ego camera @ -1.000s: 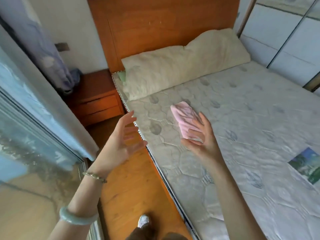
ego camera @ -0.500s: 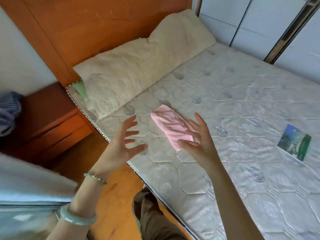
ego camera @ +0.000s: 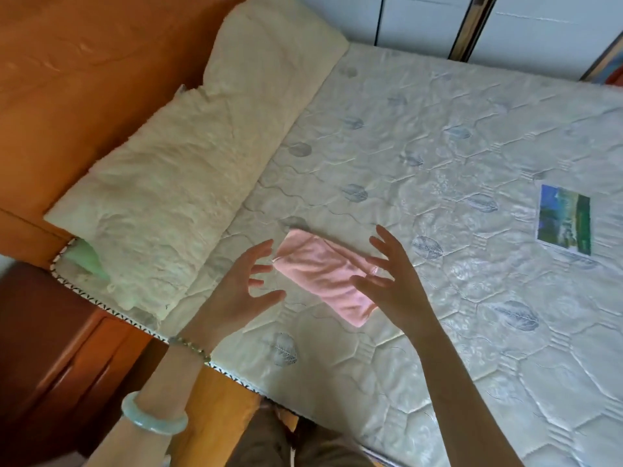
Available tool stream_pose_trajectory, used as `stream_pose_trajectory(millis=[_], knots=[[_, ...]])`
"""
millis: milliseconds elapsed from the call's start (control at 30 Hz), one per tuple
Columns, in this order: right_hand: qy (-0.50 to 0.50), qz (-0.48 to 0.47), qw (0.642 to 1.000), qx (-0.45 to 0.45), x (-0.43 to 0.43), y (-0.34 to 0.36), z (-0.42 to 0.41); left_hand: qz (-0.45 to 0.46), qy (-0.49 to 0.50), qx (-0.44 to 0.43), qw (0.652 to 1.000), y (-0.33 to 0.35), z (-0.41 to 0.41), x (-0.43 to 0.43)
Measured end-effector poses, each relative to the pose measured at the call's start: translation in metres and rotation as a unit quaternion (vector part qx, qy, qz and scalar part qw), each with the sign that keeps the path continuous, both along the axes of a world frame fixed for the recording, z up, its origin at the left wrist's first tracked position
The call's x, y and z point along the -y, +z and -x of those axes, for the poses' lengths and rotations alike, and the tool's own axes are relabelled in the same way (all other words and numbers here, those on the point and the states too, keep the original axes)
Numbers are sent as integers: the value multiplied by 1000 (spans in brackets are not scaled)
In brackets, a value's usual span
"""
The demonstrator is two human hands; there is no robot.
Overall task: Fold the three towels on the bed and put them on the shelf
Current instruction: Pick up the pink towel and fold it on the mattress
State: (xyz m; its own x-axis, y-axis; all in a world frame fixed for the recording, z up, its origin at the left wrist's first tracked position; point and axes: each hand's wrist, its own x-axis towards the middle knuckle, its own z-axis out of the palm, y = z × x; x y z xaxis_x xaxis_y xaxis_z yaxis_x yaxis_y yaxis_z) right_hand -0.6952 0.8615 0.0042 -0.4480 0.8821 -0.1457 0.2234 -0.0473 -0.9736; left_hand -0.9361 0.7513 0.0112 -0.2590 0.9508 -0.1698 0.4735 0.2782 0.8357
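I see one pink towel (ego camera: 325,281), two hands, one cream pillow (ego camera: 188,170) and one small printed picture (ego camera: 564,219) on a single quilted mattress (ego camera: 438,129).

The towel is already folded into a narrow, soft oblong with a lightly wrinkled surface. It lies flat on the mattress near the bed's near edge, just beside the pillow's lower corner. It runs on a slant from upper left to lower right. The printed picture lies well apart from it, towards the right.

My left hand (ego camera: 242,291) hangs at the towel's left end, fingers spread wide and lightly bent, gripping nothing. My right hand (ego camera: 394,281) is at the towel's right side, fingers also fanned apart and empty. It overlaps the cloth from this angle, and I cannot tell whether either hand touches the cloth.

The left forearm carries two bands: one thin beaded bracelet (ego camera: 190,347) at the wrist and one pale green bangle (ego camera: 151,416) further up. An orange wooden headboard (ego camera: 84,79) stands behind the pillow, and one dark wooden nightstand (ego camera: 50,332) sits at the lower left.
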Motion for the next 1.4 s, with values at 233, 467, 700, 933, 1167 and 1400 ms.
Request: stream_pose_trajectory(millis=[233,467,700,933,1167,1400], knots=[[-124,63,990,37,-24,-29,7,39,-171,-5,985,-46,43,-97],[-233,137,955,117,-48,-106,28,94,-323,-26,941,-134,70,-191],[-253,170,909,286,-88,-240,47,140,-372,-139,907,-265,89,-251],[-277,185,852,404,-110,-354,44,44,-422,-234,875,-364,77,-285],[-126,193,859,458,-123,-393,30,37,-487,-298,820,-405,69,-303],[-75,121,873,466,-131,-386,15,33,-503,-357,786,-398,62,-302]])
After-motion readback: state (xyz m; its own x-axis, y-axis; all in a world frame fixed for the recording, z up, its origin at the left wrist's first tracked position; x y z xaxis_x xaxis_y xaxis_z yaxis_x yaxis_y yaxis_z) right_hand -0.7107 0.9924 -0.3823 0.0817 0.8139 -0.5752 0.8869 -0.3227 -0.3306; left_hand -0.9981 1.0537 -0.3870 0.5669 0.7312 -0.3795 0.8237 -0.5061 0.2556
